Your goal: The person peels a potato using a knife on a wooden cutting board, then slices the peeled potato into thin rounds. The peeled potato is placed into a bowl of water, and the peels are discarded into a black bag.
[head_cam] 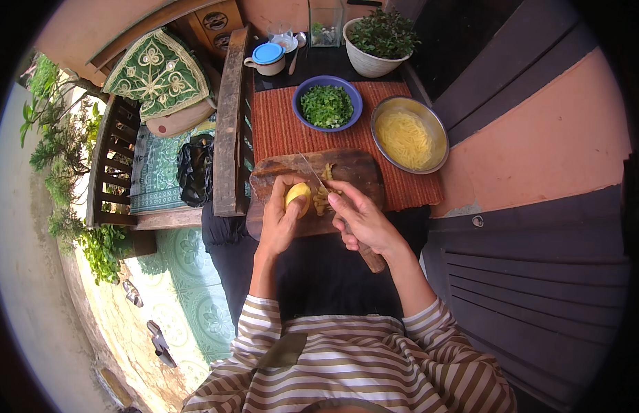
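My left hand (279, 219) holds a peeled yellow potato (297, 199) over the left part of a worn wooden cutting board (363, 170). In my right hand (365, 219) is a knife with a wooden handle (371, 259). Its thin blade (313, 170) points up and to the left, close to the potato; whether it touches cannot be told. Several brownish peelings (322, 199) lie on the board beneath the blade, partly hidden by my right fingers. The board's near edge reaches over my lap.
Beyond the board, a blue bowl of chopped greens (327, 106) and a metal bowl of pale yellow strips (404, 137) stand on an orange woven mat (273, 121). Farther back are a lidded cup (267, 58), a spoon (297, 51) and a potted plant (378, 44). A wooden armrest (230, 129) borders the left.
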A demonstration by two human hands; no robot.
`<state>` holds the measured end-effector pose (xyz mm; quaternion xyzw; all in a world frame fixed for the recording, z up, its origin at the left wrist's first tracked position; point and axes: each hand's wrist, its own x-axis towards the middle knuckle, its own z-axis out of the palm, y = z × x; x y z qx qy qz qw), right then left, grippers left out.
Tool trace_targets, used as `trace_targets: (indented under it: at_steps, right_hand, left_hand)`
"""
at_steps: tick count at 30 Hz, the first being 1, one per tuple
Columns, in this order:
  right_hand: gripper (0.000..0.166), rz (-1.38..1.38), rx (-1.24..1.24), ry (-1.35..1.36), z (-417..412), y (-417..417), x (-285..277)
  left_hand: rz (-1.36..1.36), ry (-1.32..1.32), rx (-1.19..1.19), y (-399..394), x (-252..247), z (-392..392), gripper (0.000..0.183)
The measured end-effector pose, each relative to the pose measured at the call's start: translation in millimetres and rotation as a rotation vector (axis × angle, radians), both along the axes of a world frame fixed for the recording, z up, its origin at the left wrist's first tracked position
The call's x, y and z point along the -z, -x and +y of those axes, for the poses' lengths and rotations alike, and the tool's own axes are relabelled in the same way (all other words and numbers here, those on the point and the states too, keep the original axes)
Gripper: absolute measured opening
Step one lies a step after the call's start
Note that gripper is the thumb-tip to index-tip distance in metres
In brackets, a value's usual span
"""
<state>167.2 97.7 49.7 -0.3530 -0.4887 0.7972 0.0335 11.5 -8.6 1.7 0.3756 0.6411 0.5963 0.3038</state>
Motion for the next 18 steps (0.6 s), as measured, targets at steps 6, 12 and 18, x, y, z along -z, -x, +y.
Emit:
trace_targets:
  at_steps: [6, 12, 18]
  right_hand:
    - [0.05, -0.05, 0.029, -0.555, -10.8, -0.8, 7.7]
    - [0.043, -0.107, -0.009, -0.534, -10.2, -3.7, 0.7]
    - [0.038, -0.211, -0.034, -0.685, -6.0, -5.7, 21.9]
  left_hand:
    - [-0.49, -0.082, -0.064, 1.8, 9.7, 4.6, 0.035]
    - [-0.878, -0.158, -0.059, 4.8, 10.1, 4.4, 0.043]
    - [-1.061, -0.168, -0.04, 0.8, -2.0, 9.6, 0.047]
